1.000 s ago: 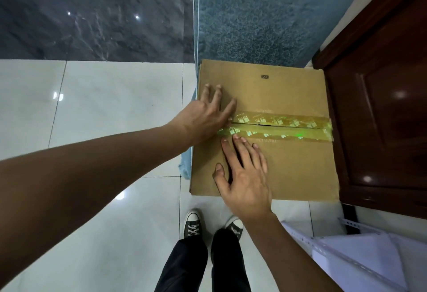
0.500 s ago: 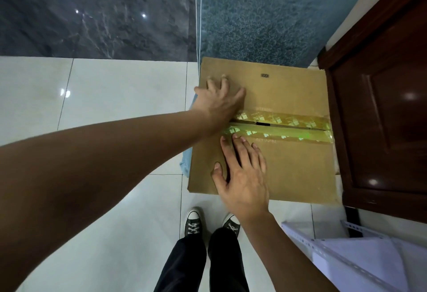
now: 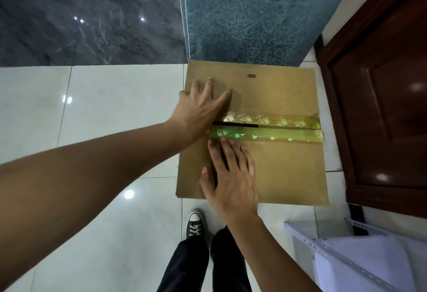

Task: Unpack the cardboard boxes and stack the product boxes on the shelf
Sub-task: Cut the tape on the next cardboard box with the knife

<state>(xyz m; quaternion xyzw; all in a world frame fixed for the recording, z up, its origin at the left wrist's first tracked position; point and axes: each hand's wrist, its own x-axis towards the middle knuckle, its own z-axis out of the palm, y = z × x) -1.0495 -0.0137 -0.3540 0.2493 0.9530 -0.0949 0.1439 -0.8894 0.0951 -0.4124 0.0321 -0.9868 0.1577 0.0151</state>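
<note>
As flaps part, hands (image 3: 201,111) flat on box (image 3: 277,167).

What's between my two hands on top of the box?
In the head view, the slit yellow-green tape strip along the brown cardboard box's centre seam separates left hand from right hand.

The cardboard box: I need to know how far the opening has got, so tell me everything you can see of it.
The cardboard box is brown, flat-topped and lies on the pale tiled floor beside a dark wooden door. Its two top flaps are shut, but the shiny printed tape along the middle seam is split, showing a dark gap. The left hand presses flat on the far flap, the right hand flat on the near flap. A small label sits near the far edge.
</note>
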